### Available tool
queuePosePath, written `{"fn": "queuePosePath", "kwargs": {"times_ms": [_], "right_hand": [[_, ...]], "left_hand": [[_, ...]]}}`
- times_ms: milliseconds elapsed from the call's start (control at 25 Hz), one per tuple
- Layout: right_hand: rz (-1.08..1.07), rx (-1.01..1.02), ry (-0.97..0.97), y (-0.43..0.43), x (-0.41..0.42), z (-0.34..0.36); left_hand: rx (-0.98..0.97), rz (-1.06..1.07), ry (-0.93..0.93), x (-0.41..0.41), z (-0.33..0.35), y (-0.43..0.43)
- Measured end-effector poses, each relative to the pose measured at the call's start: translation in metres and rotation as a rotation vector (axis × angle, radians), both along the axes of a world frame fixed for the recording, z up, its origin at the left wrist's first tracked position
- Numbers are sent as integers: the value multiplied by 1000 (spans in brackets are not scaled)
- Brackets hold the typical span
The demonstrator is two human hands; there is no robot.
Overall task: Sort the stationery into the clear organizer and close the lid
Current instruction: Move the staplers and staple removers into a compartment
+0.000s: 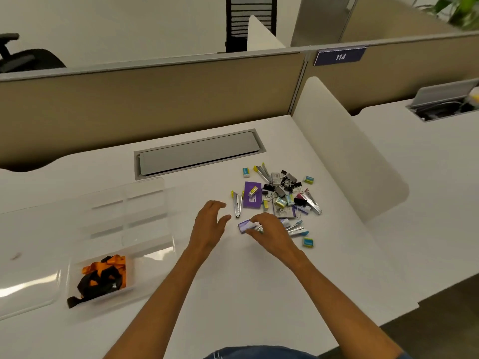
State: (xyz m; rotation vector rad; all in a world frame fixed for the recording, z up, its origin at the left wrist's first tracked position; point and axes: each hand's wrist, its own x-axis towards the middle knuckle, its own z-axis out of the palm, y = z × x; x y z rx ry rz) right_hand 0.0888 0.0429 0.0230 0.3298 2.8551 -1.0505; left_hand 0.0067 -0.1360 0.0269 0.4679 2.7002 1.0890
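Overhead — partition tag (340, 56) "114"

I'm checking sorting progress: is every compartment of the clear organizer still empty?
No. One near compartment of the clear organizer already holds a bundle of orange and black straps; the other compartments look empty.

Both bare forearms reach forward from the bottom of the view, wrists nearly level. The left hand (210, 224) hovers palm-down, fingers loosely spread and curled, thumb out. The right hand (269, 230) lies just beside it, its fingertips pinched together.
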Motion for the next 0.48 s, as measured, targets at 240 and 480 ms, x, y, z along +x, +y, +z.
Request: {"fn": "queuePosePath", "kwargs": {"times_ms": [240,480], "right_hand": [[-132,-19,-125,80,8,-8],[-129,83,-228,134,21,-11]], "left_hand": [[-114,73,-99,-34,-20,61],[-273,160,-218,-53,-37,90]]}}
